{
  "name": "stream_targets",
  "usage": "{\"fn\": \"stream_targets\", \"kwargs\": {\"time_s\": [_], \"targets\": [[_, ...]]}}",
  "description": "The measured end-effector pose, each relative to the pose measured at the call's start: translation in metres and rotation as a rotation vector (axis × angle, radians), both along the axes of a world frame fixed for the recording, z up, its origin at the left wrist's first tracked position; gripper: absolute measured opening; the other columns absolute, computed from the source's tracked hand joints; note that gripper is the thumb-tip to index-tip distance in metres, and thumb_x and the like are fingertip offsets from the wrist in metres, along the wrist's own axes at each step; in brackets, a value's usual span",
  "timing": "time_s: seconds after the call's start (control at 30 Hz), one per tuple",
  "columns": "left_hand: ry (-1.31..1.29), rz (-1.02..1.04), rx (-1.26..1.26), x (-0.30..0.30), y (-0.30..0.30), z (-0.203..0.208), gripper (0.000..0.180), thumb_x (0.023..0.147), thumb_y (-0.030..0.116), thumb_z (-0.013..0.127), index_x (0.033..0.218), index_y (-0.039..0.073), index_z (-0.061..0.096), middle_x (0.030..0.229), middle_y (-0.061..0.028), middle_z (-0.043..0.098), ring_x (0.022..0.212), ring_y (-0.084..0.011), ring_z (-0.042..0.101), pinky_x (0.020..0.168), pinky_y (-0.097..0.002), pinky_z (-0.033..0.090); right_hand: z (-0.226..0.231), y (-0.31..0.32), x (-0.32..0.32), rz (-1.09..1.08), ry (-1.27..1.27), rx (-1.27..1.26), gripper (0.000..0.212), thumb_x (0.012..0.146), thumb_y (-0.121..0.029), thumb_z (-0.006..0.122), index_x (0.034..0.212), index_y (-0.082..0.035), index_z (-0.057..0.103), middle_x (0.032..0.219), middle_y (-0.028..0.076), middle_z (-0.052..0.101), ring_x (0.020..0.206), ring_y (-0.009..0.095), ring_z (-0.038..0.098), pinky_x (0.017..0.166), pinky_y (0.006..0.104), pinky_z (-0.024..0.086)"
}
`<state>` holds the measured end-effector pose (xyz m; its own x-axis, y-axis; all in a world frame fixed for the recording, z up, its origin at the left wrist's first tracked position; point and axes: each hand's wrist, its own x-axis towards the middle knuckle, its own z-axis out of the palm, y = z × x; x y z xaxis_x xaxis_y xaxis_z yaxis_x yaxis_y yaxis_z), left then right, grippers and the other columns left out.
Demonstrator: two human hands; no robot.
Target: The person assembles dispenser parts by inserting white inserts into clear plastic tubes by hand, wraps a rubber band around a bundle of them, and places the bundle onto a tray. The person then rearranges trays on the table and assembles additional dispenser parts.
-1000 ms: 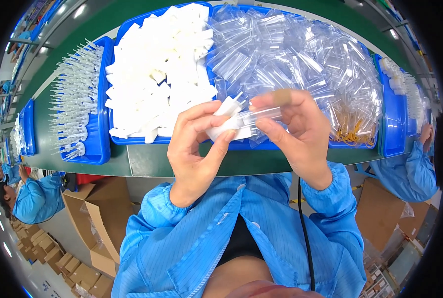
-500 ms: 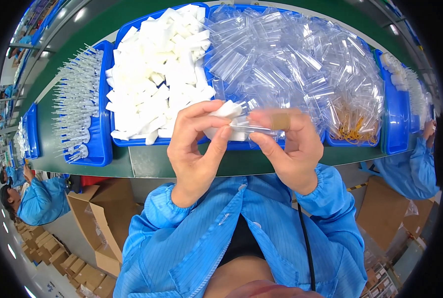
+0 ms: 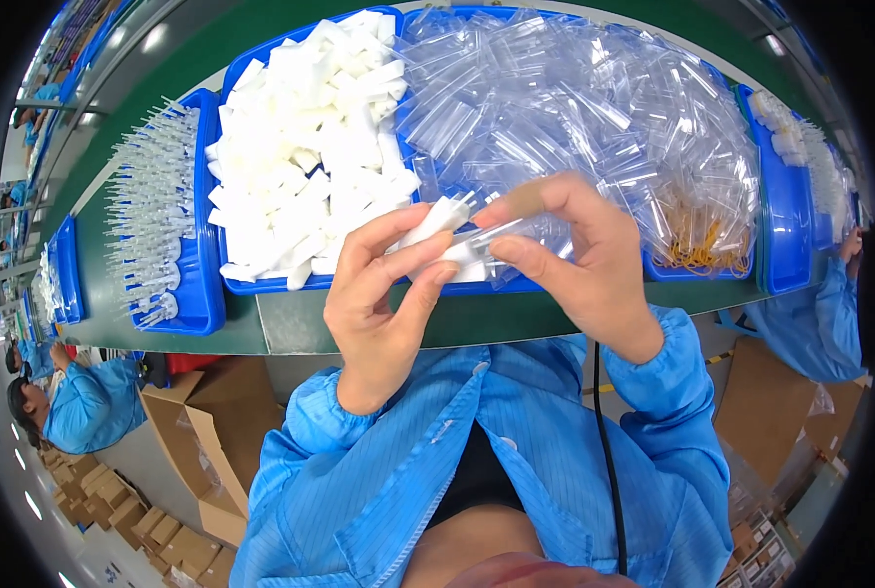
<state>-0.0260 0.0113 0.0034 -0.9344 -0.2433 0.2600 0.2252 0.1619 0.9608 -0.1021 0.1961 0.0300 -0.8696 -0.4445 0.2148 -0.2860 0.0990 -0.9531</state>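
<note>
While your left hand (image 3: 383, 294) pinches a small white plastic piece (image 3: 435, 221) between thumb and fingers, your right hand (image 3: 579, 265) closes its grip on a clear sleeve (image 3: 501, 233) touching that piece; both hover above the near edge of the green surface (image 3: 290, 323), just before the blue tray of white pieces (image 3: 236, 284); the blue tray of clear sleeves (image 3: 668, 272) sits beside it.

Clear bags up top, brown cartons below; no labels, signs or screens.
Heap of clear plastic sleeve bags (image 3: 594, 118) fills the blue tray (image 3: 773, 235) upper right, small, oblong, see-through; one clear bag (image 3: 491, 238) pinched in the right hand (image 3: 579, 260). Open brown cardboard cartons (image 3: 202, 441) lower left, flaps up; smaller cartons (image 3: 114, 519) stacked beyond; another brown carton (image 3: 761, 412) lower right.
</note>
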Motion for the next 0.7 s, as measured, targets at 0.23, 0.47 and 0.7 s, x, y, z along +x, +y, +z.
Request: {"fn": "stream_targets", "kwargs": {"time_s": [0.23, 0.47, 0.7], "targets": [[0.034, 0.027, -0.006, 0.0, 0.0, -0.001, 0.026, 0.081, -0.005, 0.075, 0.107, 0.0, 0.074, 0.122, -0.0153, 0.06, 0.11, -0.0214, 0.062, 0.088, -0.0289, 0.053, 0.002, 0.0, -0.001, -0.032, 0.078, 0.083, 0.019, 0.085, -0.008, 0.074, 0.102, -0.001, 0.068, 0.101, 0.009, 0.071, 0.096, 0.018, 0.066, 0.087, 0.0312, 0.051], [-0.07, -0.103, 0.181, -0.001, -0.007, 0.006, 0.029, 0.087, -0.005, 0.069, 0.115, -0.001, 0.069, 0.127, -0.0157, 0.058, 0.117, -0.0248, 0.059, 0.095, -0.0334, 0.05, 0.004, 0.005, -0.006, -0.087, -0.163, -0.087, 0.024, 0.084, -0.007, 0.077, 0.103, -0.001, 0.065, 0.101, 0.01, 0.071, 0.098, 0.016, 0.066, 0.088, 0.0311, 0.051], [-0.081, -0.278, 0.552, 0.003, -0.016, -0.001, 0.021, 0.086, -0.006, 0.068, 0.106, -0.004, 0.062, 0.124, -0.0158, 0.054, 0.125, -0.034, 0.055, 0.1, -0.0432, 0.053, 0.009, 0.018, -0.012, 0.048, -0.308, -0.216, 0.025, 0.082, -0.007, 0.079, 0.098, -0.003, 0.061, 0.097, 0.012, 0.071, 0.099, 0.019, 0.067, 0.09, 0.0321, 0.051]]}}
